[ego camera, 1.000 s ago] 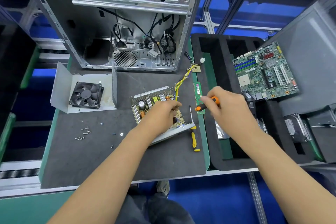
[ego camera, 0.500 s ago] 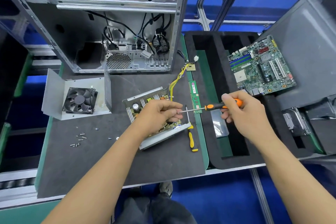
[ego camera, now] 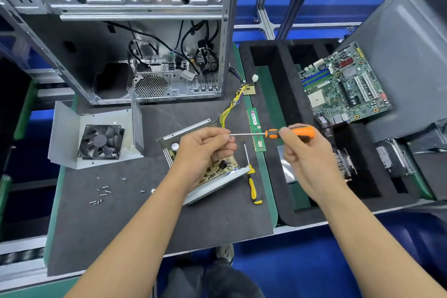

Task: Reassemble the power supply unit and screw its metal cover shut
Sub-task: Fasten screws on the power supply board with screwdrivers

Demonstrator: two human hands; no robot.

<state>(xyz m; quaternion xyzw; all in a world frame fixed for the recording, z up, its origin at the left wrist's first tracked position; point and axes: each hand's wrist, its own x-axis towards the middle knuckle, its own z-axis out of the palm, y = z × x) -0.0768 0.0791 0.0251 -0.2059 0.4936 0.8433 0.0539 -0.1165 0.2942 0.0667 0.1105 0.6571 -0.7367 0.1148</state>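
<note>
PSU base (ego camera: 215, 178) with exposed circuit board sits tilted on grey surface (ego camera: 145, 213), centre, partly hidden under left hand (ego camera: 203, 150). Yellow wire bundle (ego camera: 229, 109) runs from it toward the open PC case (ego camera: 135, 31) at back. Metal cover (ego camera: 96, 138) with fan (ego camera: 100, 141) lies off, well left of base, open side up. Loose screws (ego camera: 101, 195) scattered on surface between cover and near edge.

Left hand above board, fingers pinched at tip of orange screwdriver (ego camera: 271, 132); can't tell if a screw is held there. Right hand (ego camera: 304, 152) fingers closed around orange handle, shaft horizontal, pointing left.

Second screwdriver, yellow handle (ego camera: 254, 186), flat on surface just right of base. RAM stick (ego camera: 256, 129) beyond it at surface edge. Motherboard (ego camera: 343, 84) on black foam tray (ego camera: 278, 104), far right.
</note>
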